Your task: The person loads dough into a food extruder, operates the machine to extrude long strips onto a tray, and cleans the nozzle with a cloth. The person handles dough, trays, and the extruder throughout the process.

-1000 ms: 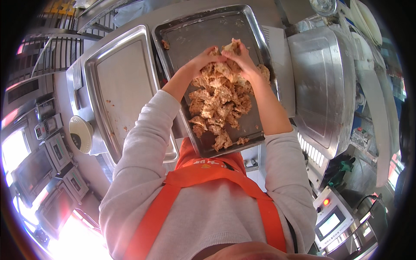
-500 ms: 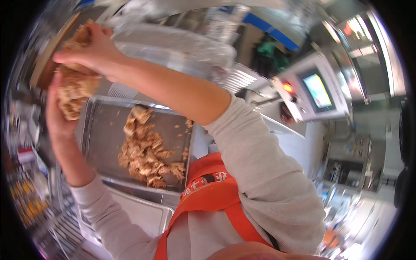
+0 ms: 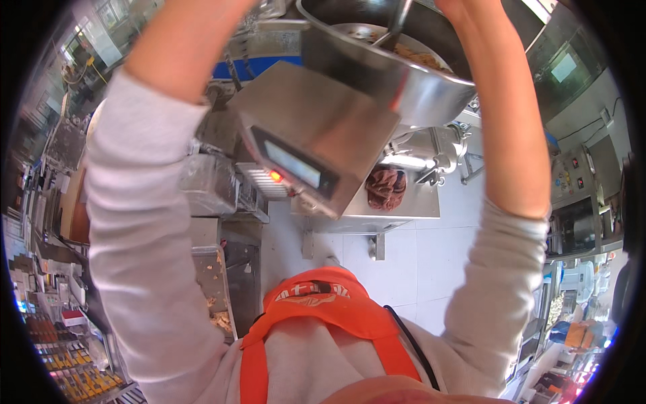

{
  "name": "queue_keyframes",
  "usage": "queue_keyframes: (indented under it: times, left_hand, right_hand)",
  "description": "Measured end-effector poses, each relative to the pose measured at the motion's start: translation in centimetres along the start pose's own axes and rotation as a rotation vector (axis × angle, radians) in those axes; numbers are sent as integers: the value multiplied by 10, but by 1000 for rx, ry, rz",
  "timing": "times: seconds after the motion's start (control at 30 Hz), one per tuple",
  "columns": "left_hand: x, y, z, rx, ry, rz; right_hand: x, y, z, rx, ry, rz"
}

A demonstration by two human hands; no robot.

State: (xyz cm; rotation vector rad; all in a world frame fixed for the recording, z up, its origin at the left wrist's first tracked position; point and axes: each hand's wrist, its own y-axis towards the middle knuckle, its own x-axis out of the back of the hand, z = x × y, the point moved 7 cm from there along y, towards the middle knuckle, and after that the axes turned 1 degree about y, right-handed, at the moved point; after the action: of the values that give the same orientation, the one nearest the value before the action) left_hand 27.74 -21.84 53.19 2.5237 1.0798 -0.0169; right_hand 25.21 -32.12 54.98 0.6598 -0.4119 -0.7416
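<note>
Both my arms stretch forward over a cooking machine. My left hand is cut off by the upper edge, with only its forearm showing. Just the lower part of my right hand (image 3: 459, 5) appears beside the far right of a large steel mixing bowl (image 3: 420, 94); its fingers are out of the picture. Inside the bowl, brown food pieces (image 3: 420, 56) lie around a metal stirring arm (image 3: 397, 25). A metal tray (image 3: 224, 286) with leftover brown chunks (image 3: 221, 319) sits low on the left, partly behind my left sleeve.
A steel control box with a lit screen (image 3: 293, 163) and a red light (image 3: 276, 176) stands between my arms. A crumpled brown cloth (image 3: 386, 188) lies on the steel base (image 3: 417, 204). Racks with yellow items (image 3: 77, 377) are at the lower left.
My hands have swung from above the tray at the left to the far side by the bowl. They held a brown chunky mass before; it is out of sight now. My view turned right.
</note>
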Motion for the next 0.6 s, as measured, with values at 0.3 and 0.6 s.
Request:
queue_keyframes:
  times: [0.3, 0.6]
  left_hand:
    - [5, 110, 127, 509, 807, 1]
    - [57, -16, 23, 142, 700, -191]
  right_hand:
    - [199, -141, -35, -858, -943, -343]
    - [169, -106, 8, -336, -906, -171]
